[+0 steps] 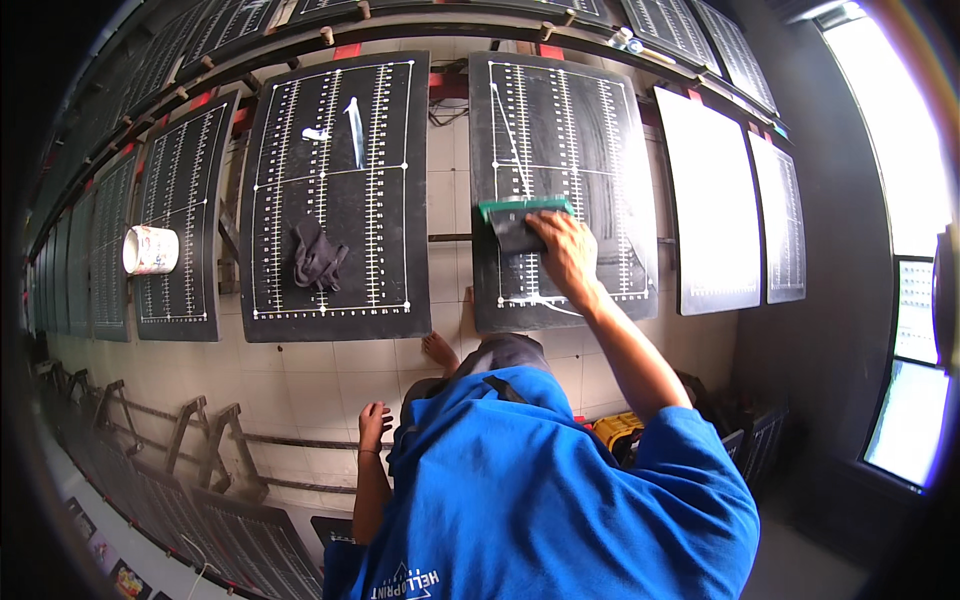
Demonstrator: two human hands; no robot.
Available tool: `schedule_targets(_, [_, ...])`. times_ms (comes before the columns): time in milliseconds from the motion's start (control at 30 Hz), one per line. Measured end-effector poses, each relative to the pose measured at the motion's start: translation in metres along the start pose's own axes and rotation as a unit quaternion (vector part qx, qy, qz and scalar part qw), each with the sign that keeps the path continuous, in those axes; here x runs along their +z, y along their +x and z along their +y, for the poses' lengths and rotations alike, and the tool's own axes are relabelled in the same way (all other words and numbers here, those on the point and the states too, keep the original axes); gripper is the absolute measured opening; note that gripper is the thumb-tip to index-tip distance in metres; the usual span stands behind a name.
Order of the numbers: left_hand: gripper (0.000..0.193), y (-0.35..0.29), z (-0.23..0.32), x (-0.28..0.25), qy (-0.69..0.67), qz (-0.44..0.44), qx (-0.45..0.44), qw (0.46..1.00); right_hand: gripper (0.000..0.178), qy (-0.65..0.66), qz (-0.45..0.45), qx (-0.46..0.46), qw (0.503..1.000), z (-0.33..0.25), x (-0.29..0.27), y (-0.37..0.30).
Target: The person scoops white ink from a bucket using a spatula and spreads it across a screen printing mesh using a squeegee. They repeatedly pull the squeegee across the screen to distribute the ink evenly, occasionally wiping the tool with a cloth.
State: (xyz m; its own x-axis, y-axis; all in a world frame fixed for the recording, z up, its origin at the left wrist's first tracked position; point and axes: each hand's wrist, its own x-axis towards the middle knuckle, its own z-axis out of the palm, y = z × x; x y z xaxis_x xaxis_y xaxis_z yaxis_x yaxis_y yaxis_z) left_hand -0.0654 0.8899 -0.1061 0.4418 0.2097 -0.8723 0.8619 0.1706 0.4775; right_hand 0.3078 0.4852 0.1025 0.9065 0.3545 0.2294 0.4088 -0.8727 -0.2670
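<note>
My right hand [565, 250] grips a squeegee [520, 215] with a green handle and a dark blade. It presses the blade flat on a black board [590, 130] marked with white ruler lines. My left hand [374, 420] hangs by my side above the tiled floor, fingers loosely apart, holding nothing. My bare foot [440, 350] shows just below the boards. My blue shirt [540, 490] fills the lower middle of the view.
A second black ruled board [290, 150] to the left carries a dark rag [318, 255] and white paste smears [354, 130]. A white tub [150, 250] sits on a board further left. Boards covered with white sheets [715, 200] stand at the right. Metal frames [200, 430] line the lower left.
</note>
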Motion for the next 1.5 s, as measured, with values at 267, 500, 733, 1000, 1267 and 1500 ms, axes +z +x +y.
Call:
schedule_targets(267, [0.036,-0.026,-0.006,0.02,-0.032,0.044,-0.031,0.998,0.033,-0.019,0.06,-0.036,0.997,0.075,0.031,0.163])
schedule_targets(500, [0.036,-0.04,-0.023,0.035,-0.007,0.036,-0.093,0.995,0.045,-0.007,0.033,-0.025,0.999,0.049,0.025,0.084])
schedule_targets(733, [0.034,-0.046,-0.016,0.07,-0.086,0.053,-0.085,0.991,0.022,-0.031,0.006,0.01,0.999,0.069,-0.004,0.137])
schedule_targets(1000, [0.033,-0.071,0.001,0.068,-0.099,0.11,-0.061,0.987,0.021,-0.06,0.057,0.038,0.996,0.134,0.041,0.311])
schedule_targets(1267, [0.035,-0.071,-0.061,0.07,-0.125,0.075,-0.106,0.984,0.028,-0.058,0.045,-0.008,0.997,0.083,0.041,0.193])
schedule_targets(1500, [0.039,-0.021,-0.068,0.071,-0.093,0.032,-0.044,0.994,0.047,-0.007,-0.053,0.018,0.998,0.024,-0.023,0.039])
